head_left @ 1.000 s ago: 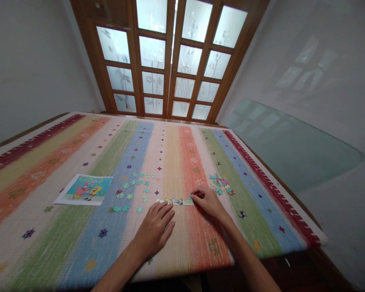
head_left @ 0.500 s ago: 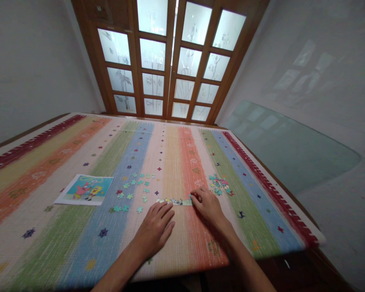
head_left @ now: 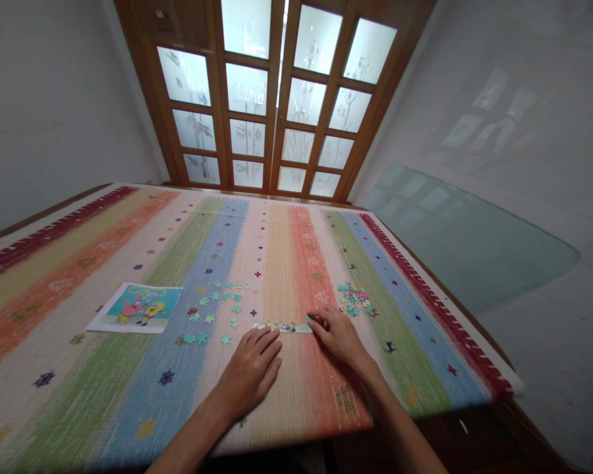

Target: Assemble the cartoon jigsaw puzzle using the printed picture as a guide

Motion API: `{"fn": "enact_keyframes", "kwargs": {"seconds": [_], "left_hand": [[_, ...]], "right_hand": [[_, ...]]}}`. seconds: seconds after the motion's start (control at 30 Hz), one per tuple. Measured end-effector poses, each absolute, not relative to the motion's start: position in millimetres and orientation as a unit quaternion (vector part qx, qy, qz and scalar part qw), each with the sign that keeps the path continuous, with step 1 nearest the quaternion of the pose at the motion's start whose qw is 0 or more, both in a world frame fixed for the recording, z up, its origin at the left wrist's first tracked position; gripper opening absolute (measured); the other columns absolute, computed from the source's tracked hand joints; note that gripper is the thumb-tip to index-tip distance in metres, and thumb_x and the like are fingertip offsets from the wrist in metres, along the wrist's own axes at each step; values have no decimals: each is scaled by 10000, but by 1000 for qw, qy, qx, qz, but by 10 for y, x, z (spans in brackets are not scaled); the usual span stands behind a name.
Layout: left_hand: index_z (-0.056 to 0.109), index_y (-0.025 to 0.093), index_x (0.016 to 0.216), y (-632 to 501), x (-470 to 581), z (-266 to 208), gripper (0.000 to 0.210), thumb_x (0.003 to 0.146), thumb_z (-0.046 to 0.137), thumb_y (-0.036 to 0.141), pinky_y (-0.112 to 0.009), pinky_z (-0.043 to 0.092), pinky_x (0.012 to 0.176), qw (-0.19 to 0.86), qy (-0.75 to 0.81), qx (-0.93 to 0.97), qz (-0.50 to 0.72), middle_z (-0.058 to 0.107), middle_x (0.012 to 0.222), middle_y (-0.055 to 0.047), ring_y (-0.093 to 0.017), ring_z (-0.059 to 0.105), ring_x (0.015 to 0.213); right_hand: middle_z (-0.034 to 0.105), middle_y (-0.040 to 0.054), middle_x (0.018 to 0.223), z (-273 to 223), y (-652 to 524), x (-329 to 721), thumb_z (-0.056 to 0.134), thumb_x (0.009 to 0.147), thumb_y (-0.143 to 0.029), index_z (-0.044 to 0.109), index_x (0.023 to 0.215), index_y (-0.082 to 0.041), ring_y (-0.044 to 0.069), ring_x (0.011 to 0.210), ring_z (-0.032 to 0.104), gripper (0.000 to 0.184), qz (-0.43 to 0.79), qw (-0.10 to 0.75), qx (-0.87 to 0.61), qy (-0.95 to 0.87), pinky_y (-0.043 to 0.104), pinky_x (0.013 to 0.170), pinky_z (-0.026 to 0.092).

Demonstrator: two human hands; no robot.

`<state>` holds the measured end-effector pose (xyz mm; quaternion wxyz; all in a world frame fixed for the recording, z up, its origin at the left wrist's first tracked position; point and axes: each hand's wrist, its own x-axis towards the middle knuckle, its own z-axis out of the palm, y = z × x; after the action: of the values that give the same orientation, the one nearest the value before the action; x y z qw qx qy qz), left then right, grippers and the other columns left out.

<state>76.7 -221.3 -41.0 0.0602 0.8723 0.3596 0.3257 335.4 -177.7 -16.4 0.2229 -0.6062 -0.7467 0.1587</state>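
Observation:
A narrow strip of joined jigsaw pieces (head_left: 286, 326) lies across the cloth in front of me. At its left end my left hand (head_left: 254, 362) rests flat, palm down, fingers stretched over the lower edge. My right hand (head_left: 333, 329) is at the strip's right end, thumb and forefinger pinched on a small teal puzzle piece (head_left: 309, 318), mostly hidden by the fingers. Loose teal pieces (head_left: 209, 318) are spread left of the strip. Beyond my right hand sits a pile of mixed-colour pieces (head_left: 356, 299).
A printed cartoon picture (head_left: 141, 308) lies on the left side of the table. The striped tablecloth (head_left: 281, 263) covers the tabletop. A glass-paned wooden door (head_left: 277, 118) stands behind the far edge, and a pale glass sheet (head_left: 464, 237) is by the right wall.
Both hands stay nearly in place, the right still pinching at the strip's right end. The whole view has shifted very slightly.

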Motion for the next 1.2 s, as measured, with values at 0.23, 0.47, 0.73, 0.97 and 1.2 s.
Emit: {"fn": "enact_keyframes", "kwargs": {"seconds": [0.23, 0.47, 0.73, 0.97, 1.2], "left_hand": [[653, 188, 1194, -2214, 759, -419, 239, 995, 522, 172, -562, 524, 1069, 58, 360, 873, 325, 688, 1313, -131, -306, 617, 1249], [661, 200, 1215, -2210, 757, -437, 258, 990, 535, 177, -559, 511, 1094, 63, 361, 870, 329, 683, 1328, -127, -297, 610, 1276], [656, 186, 1198, -2207, 757, -431, 243, 994, 524, 180, -568, 523, 1080, 52, 360, 874, 323, 683, 1333, -138, -309, 615, 1270], [649, 184, 1196, -2205, 756, -427, 239, 1000, 512, 175, -571, 518, 1082, 50, 358, 875, 322, 676, 1337, -132, -303, 605, 1272], [648, 178, 1213, -2209, 768, -408, 255, 1002, 505, 167, -552, 520, 1077, 46, 352, 880, 315, 683, 1335, -133, -297, 611, 1274]], "right_hand": [[746, 100, 1043, -175, -1811, 3318, 485, 1003, -222, 763, 1088, -191, 226, 963, 682, 292, 160, 237, -607, -741, 333, 875, 490], [711, 89, 986, -56, -1876, 3413, 616, 932, -250, 736, 1075, -171, 218, 880, 656, 203, 162, 203, -591, -764, 340, 829, 487], [696, 77, 1005, -107, -1931, 3404, 608, 931, -238, 722, 1128, -187, 214, 888, 644, 233, 163, 205, -593, -761, 344, 834, 486], [695, 93, 1027, -94, -1918, 3380, 612, 932, -244, 720, 1156, -171, 221, 906, 654, 259, 158, 197, -602, -757, 344, 834, 490], [706, 86, 1041, -142, -1927, 3382, 597, 931, -272, 713, 1153, -184, 217, 900, 661, 265, 159, 205, -611, -748, 339, 820, 493]]}}
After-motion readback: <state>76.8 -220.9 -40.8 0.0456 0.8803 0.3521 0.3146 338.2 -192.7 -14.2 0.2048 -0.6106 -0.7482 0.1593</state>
